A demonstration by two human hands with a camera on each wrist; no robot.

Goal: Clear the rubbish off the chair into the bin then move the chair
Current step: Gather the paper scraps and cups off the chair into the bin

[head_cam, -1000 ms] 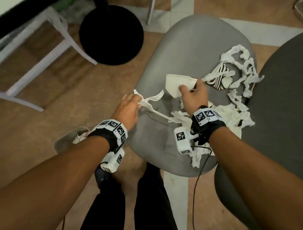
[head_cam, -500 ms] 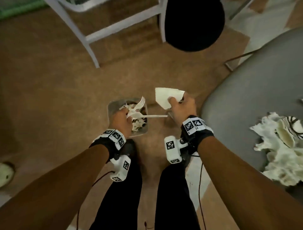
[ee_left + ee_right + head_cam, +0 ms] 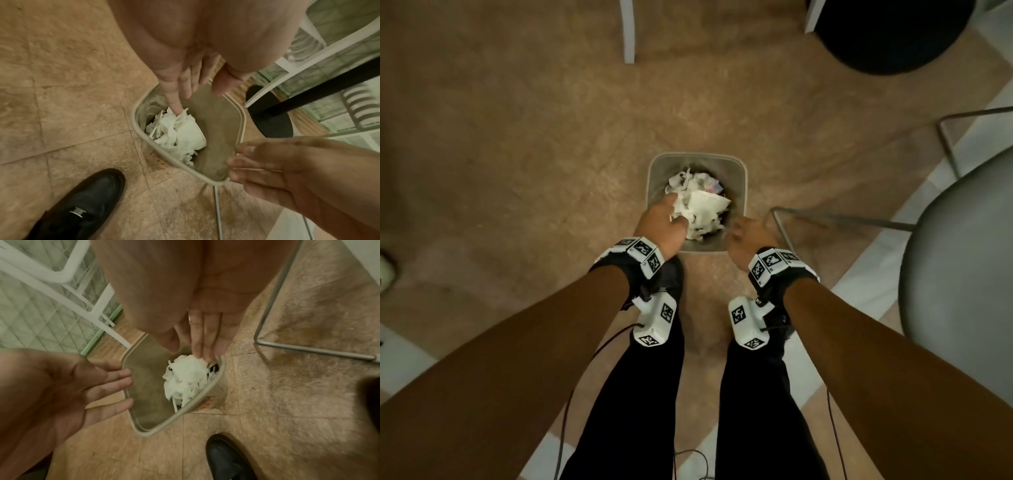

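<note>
A small grey bin (image 3: 658, 183) stands on the tan floor between my feet. It holds white shredded paper, plastic forks and a folded paper cup (image 3: 705, 205). My left hand (image 3: 662, 221) hangs over the bin's near left side with its fingers (image 3: 177, 97) straight and spread, holding nothing. My right hand (image 3: 744, 238) hovers at the bin's near right corner, fingers (image 3: 205, 340) straight, also empty. The rubbish (image 3: 179, 129) lies against one wall of the bin (image 3: 213, 123). The grey chair seat (image 3: 962, 267) shows at the right edge; any rubbish on it is out of view.
The chair's metal leg frame (image 3: 835, 219) runs along the floor just right of the bin. A black round base (image 3: 887, 31) and white frame legs (image 3: 627, 31) stand farther off. My black shoes (image 3: 78, 207) are close to the bin.
Both hands came over the bin and let go: the forks left the left hand and the paper cup left the right. My view swung from the chair down to the bin.
</note>
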